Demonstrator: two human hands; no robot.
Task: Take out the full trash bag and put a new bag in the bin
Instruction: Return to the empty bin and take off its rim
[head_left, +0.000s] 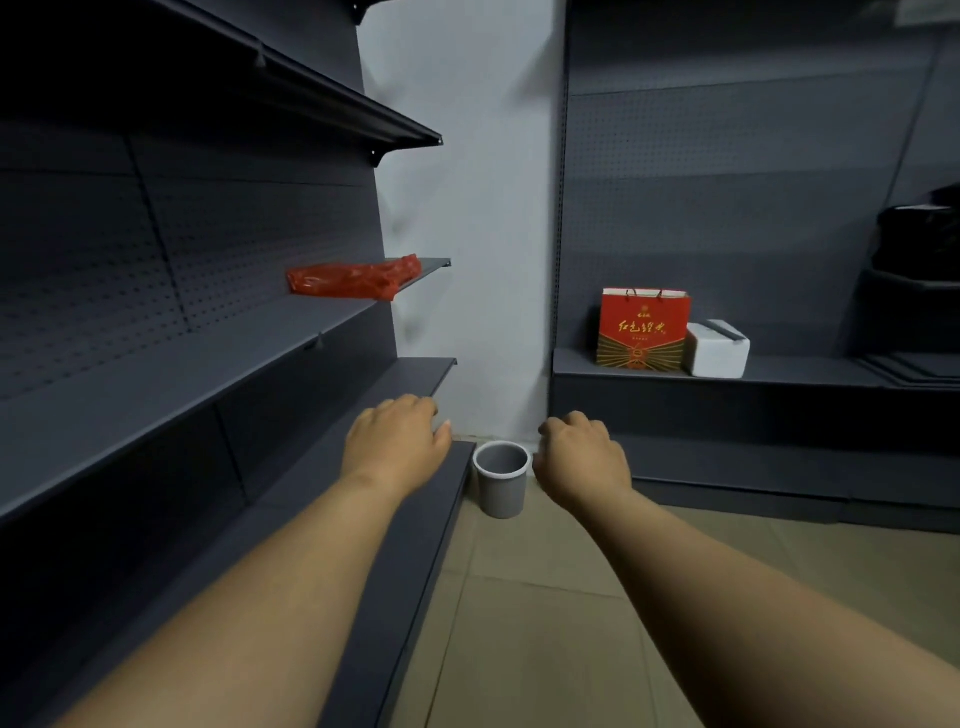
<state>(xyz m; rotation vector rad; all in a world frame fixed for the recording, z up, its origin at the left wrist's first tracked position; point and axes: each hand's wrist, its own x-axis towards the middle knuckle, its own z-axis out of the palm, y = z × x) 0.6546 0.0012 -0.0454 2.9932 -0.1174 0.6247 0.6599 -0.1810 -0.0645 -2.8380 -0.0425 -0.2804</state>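
We hold nothing: our left hand (397, 439) and right hand (582, 457) hang loosely curled on either side of the small grey round plastic bin (501, 478), which stands on the floor in the corner and shows no liner. The crumpled red plastic bag (353, 280) lies on the left shelf (431, 265). Risk: the light bin tips if we tug one-handed.

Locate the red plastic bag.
Head view, left side: the red plastic bag lies on the middle shelf of the left rack, above the left hand.
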